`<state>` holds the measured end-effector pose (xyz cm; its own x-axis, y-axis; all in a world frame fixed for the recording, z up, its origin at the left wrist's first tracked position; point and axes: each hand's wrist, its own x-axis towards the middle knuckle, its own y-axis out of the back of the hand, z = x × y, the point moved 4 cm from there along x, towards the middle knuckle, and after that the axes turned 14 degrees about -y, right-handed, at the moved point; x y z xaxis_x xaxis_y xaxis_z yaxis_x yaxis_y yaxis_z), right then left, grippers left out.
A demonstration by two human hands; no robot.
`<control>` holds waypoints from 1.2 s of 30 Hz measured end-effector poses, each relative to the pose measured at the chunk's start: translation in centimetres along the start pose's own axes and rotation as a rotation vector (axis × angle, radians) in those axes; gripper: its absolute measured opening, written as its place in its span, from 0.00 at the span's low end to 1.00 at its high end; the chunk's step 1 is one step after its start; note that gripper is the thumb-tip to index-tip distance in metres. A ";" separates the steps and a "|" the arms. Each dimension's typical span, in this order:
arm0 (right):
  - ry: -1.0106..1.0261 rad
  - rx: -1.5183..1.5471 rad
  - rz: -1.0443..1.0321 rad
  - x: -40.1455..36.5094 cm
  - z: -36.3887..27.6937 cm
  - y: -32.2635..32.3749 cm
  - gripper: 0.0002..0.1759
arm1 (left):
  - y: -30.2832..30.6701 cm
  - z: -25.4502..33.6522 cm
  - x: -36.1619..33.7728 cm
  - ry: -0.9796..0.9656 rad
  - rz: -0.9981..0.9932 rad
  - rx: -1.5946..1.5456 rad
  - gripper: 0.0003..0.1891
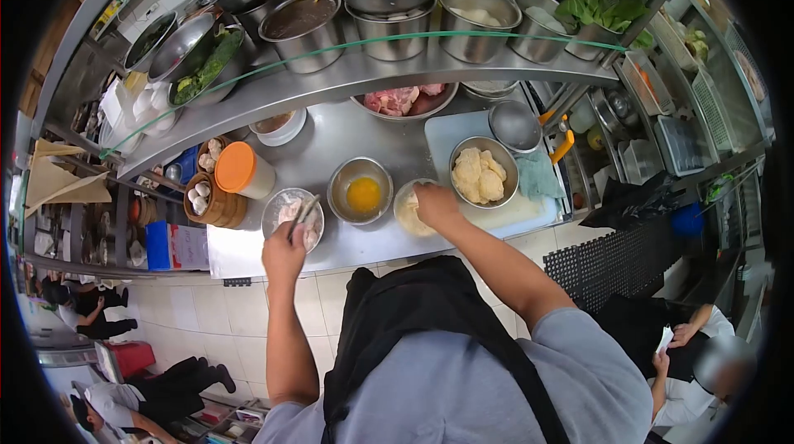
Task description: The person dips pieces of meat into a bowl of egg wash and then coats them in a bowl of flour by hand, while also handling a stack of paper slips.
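My left hand (284, 251) grips tongs (307, 209), whose tips are over a bowl of floured pieces (291, 217) at the left. My right hand (437, 203) reaches into a bowl of pale crumbs (409, 212); its fingertips are hidden, so what they hold cannot be made out. Between the hands sits a steel bowl (337, 193) with yellow beaten egg (363, 194). Right of my right hand, a steel bowl of pale coated pieces (479, 174) stands on a light blue cutting board (451, 127).
An orange-lidded tub (237, 168) and a bamboo steamer (217, 206) stand left. Raw meat (397, 102) lies under the steel shelf (364, 69), which holds several pots. An empty steel bowl (514, 126) is at right. Several people are around, one at lower right (686, 353).
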<state>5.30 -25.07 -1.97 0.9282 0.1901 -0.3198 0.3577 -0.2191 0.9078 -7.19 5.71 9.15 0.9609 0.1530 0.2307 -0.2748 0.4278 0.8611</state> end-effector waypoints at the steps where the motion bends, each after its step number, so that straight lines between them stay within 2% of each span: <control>1: -0.056 -0.072 0.080 -0.5 -0.3 0.6 0.20 | 0.5 -0.7 -0.4 0.004 0.017 0.013 0.13; 3: -0.037 -0.101 0.041 -0.7 -0.3 -0.8 0.20 | 1.1 -1.4 -0.7 -0.010 0.032 0.020 0.13; 5: 0.016 -0.067 -0.041 -0.6 0.4 -2.1 0.19 | 1.3 -2.1 -1.3 0.067 -0.021 0.022 0.13; 8: 0.042 -0.119 -0.153 -0.7 0.9 -1.3 0.18 | 2.0 -1.7 -1.6 0.097 0.004 -0.017 0.14; 12: 0.025 0.012 -0.073 1.6 0.8 -2.0 0.19 | 1.4 -2.8 -1.8 0.060 0.019 -0.019 0.14; 14: 0.042 0.040 -0.305 2.6 0.1 -4.3 0.18 | 1.2 -2.6 -1.5 0.062 0.021 -0.046 0.14; 18: 0.055 0.087 -0.346 2.8 0.2 -5.4 0.19 | 1.0 -2.0 -1.6 0.016 0.024 -0.061 0.13; 21: 0.051 0.092 -0.284 3.8 0.8 -5.1 0.19 | 1.4 -1.8 -1.4 0.028 0.039 -0.076 0.13; 23: 0.088 0.148 -0.247 3.0 1.9 -7.4 0.20 | 1.3 -1.9 -2.2 0.049 0.032 -0.085 0.13; 25: 0.098 0.088 -0.292 3.7 2.0 -6.5 0.21 | 0.9 -2.4 -1.9 0.125 0.011 -0.122 0.14; 27: 0.108 0.041 -0.343 2.8 1.3 -5.6 0.22 | 1.0 -2.3 -2.1 0.094 0.026 -0.117 0.14; 29: 0.123 0.037 -0.206 0.6 0.5 -2.1 0.24 | 0.9 -2.4 -2.1 0.040 0.079 -0.128 0.15; 30: 0.124 0.033 -0.207 -0.2 0.3 -1.9 0.24 | 0.9 -2.5 -2.0 0.043 0.081 -0.130 0.15; 32: 0.094 -0.131 0.100 -1.9 0.3 -1.5 0.29 | 0.7 -2.9 -2.2 0.087 0.055 -0.155 0.15; 36: 0.072 -0.152 0.187 -0.4 0.7 -4.7 0.31 | 0.4 -2.5 -1.8 0.088 0.043 -0.171 0.15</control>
<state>3.31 -24.82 -6.35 0.9653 0.2283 -0.1268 0.1554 -0.1117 0.9815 -9.14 7.84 7.90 0.9437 0.2483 0.2187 -0.3243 0.5629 0.7602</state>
